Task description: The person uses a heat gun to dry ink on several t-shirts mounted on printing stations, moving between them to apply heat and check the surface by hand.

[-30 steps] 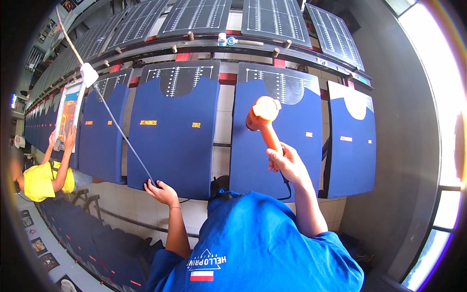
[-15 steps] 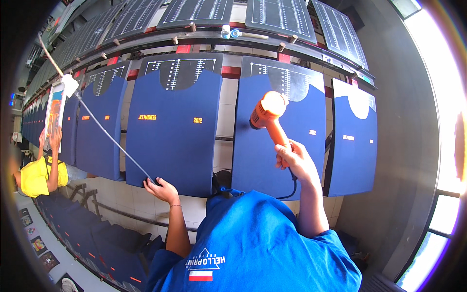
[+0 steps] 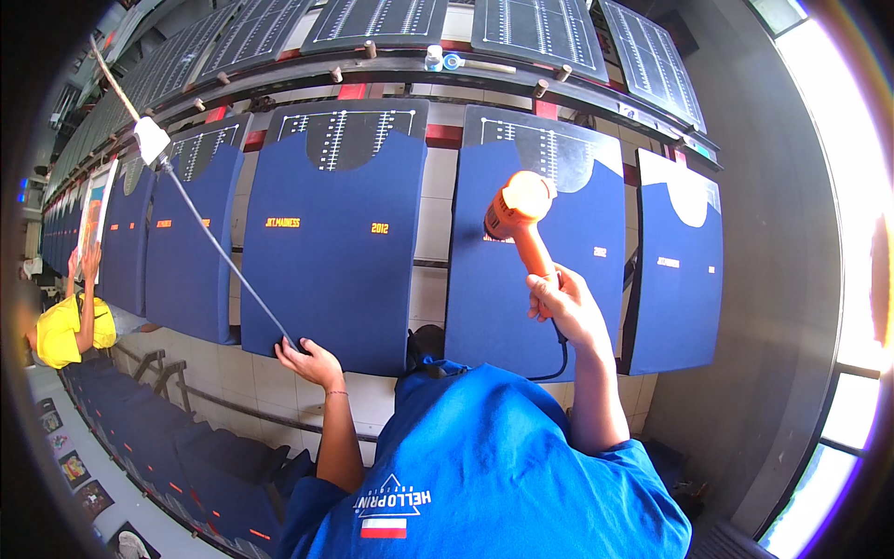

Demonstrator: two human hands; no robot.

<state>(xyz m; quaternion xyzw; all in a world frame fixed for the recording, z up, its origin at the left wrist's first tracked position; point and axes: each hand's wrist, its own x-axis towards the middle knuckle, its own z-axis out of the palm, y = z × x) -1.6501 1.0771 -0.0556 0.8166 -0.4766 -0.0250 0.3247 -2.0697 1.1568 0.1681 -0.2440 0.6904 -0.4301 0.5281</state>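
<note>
While the right hand (image 3: 563, 307) keeps its fingers wrapped around the handle of the orange heat gun (image 3: 523, 210), the gun has nudged up a touch, and part of the small chest print (image 3: 498, 238) now peeks out just under the nozzle. It was hidden half a second ago. The navy shirt (image 3: 489, 298) with that print is stretched over its board (image 3: 568, 158), right below the gun, so I'd say it's still the one being worked on, with that corner getting the heat. Can't tell if the nozzle touches the cloth; looks more like it's held just off it.

Left hand (image 3: 315, 361) hasn't really moved: thumb and fingers pinching the near end of a long thin rod (image 3: 226, 253). The white block (image 3: 151, 140) further up the rod has swung up a bit, though, probably no big deal for the print. Meanwhile the person in yellow (image 3: 65, 331) has shuffled further left with a printing frame (image 3: 95, 214), so more of another shirt (image 3: 121, 265) shows.
</note>
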